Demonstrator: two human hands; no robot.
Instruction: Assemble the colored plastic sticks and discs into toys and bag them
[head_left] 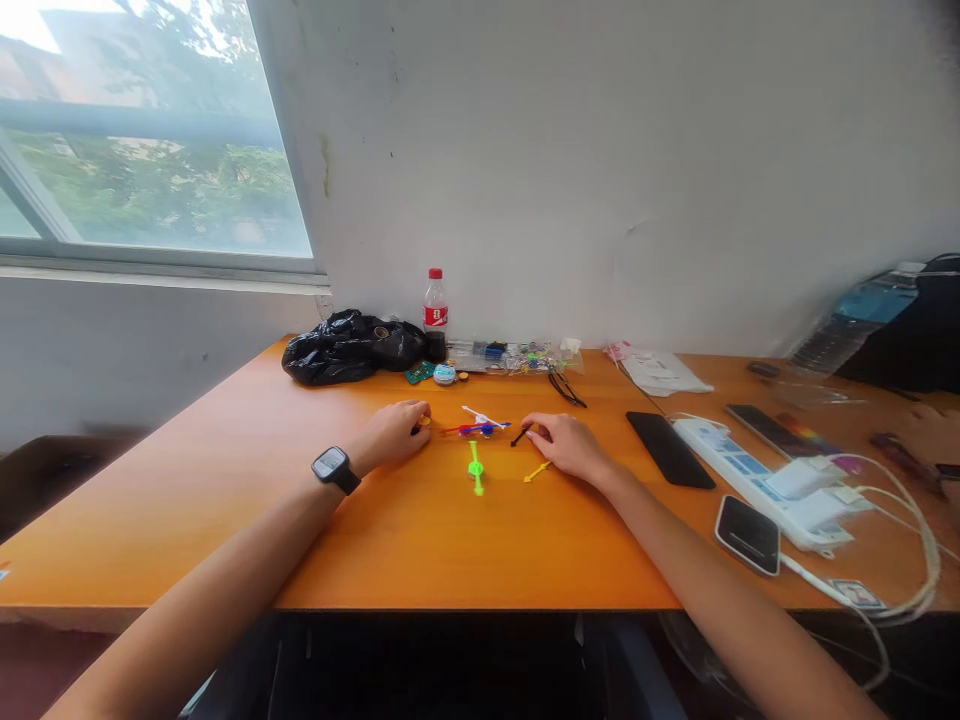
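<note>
My left hand (395,432), with a black watch (335,468) on its wrist, rests on the orange table (225,480) with fingers curled round a small yellow piece (424,421). My right hand (566,443) lies on the table with fingertips pinched on a small black stick (519,436). Between the hands lie a white stick (480,415), a red and blue stick piece (474,430) and a green stick (476,468). A yellow stick (537,472) lies just under my right hand.
A black plastic bag (346,346), a red-capped bottle (435,312) and a clear box of coloured pieces (510,356) stand by the wall. To the right lie phones (669,449) (748,535), a white power strip (757,480), cables, papers (660,370) and another person's hand (930,435).
</note>
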